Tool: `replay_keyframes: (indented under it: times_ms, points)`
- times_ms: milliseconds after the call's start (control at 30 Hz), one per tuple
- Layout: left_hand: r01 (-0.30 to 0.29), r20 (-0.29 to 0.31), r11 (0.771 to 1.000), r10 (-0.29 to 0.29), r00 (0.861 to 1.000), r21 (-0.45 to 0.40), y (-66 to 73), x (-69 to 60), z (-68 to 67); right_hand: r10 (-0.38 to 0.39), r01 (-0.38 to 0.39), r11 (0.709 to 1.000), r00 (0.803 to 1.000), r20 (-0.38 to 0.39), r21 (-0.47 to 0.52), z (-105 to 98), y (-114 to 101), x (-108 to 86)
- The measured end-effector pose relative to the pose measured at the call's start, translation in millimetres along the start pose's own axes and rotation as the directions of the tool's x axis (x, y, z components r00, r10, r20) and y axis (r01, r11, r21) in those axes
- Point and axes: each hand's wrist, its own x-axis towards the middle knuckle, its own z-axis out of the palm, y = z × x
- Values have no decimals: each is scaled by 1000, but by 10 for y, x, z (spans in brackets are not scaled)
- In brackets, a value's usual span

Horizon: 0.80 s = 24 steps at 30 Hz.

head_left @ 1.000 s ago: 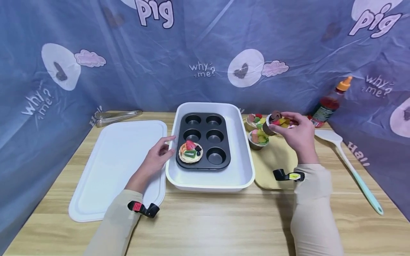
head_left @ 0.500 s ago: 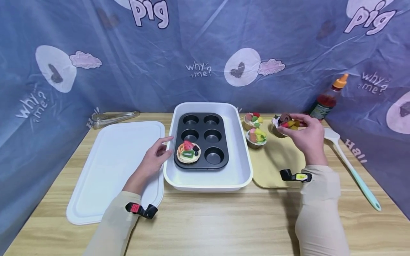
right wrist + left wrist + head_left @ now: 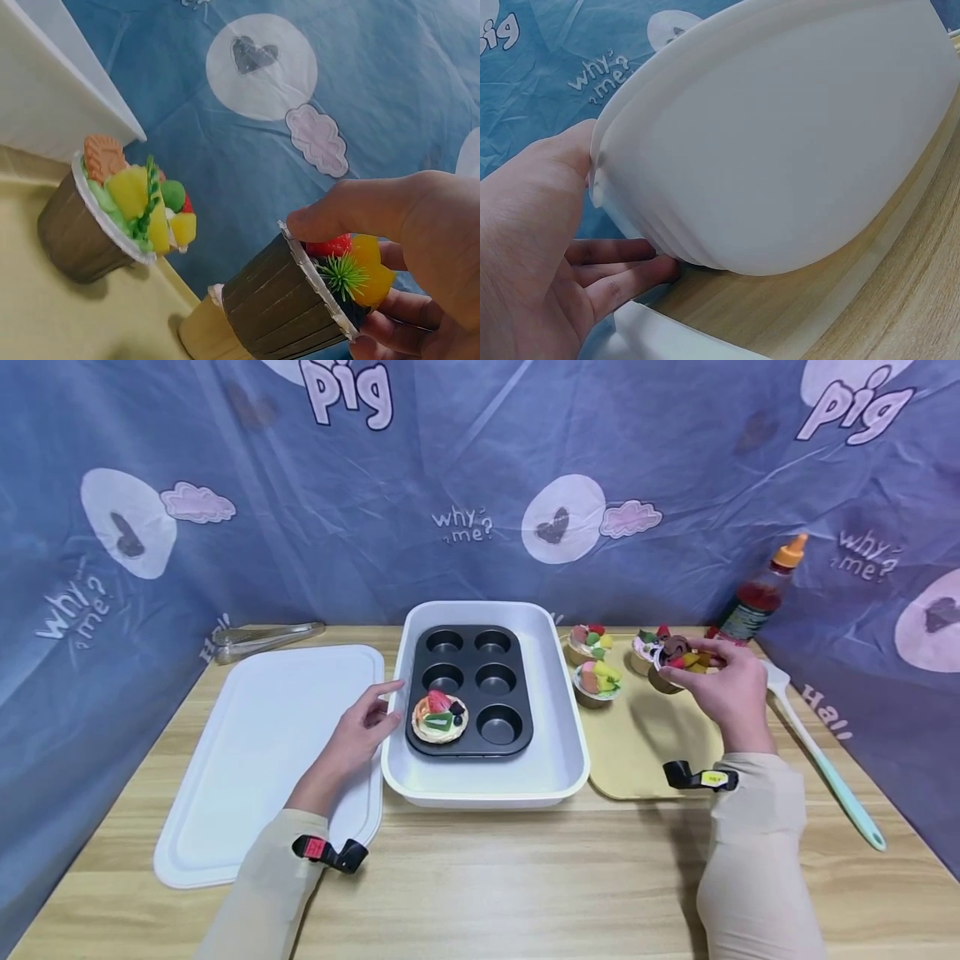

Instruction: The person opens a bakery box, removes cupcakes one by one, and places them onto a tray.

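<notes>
In the right wrist view, my right hand (image 3: 405,255) grips a toy cupcake (image 3: 277,304) in a brown paper cup by its rim. Chocolate, strawberry and yellow fruit pieces top it. The head view shows it over the yellow board's far part, beside a pink-topped cupcake (image 3: 645,648). My left hand (image 3: 360,727) holds the left rim of the white basin (image 3: 480,787), fingers against its outer wall. Inside the basin lies a black muffin tin (image 3: 468,693). A cream tart (image 3: 439,718) with fruit sits on its near-left cup.
Two more fruit cupcakes, one in a pale cup (image 3: 587,645) and one in a brown cup (image 3: 597,685), stand on the yellow board (image 3: 652,760). A white board (image 3: 277,743) and tongs (image 3: 262,639) are left; a sauce bottle (image 3: 757,597) and spatula (image 3: 825,760) are right.
My right hand has carried the chocolate-topped cupcake rightward, away from the two fruit cupcakes, to the pink-topped one. My left hand stays at the basin rim. The head view has shifted slightly.
</notes>
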Motion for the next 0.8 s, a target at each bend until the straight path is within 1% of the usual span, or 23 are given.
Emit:
replay_keyframes:
  times_ms: [167,300,433,533,700,800]
  points:
    - [-7,0,1000,7,1000,-7,-10,-3,-5,14,-14,1000,1000,20,-10,-44,52,-14]
    - [1,-3,1000,-1,1000,-6,-5,-19,-11,-5,7,999,999,51,-52,-58,110,-42]
    - [12,-2,1000,-12,1000,-7,1,-21,-24,-33,36,998,998,49,-60,-51,176,-72]
    - [9,6,1000,-9,1000,-7,6,-12,-25,-48,50,997,998,43,-64,-32,204,-88]
    - [-3,9,1000,3,1000,-10,9,-2,-9,-78,81,994,996,53,-69,16,232,-99]
    - [0,7,1000,0,1000,-7,12,-6,-4,-90,95,993,994,61,-75,48,249,-98]
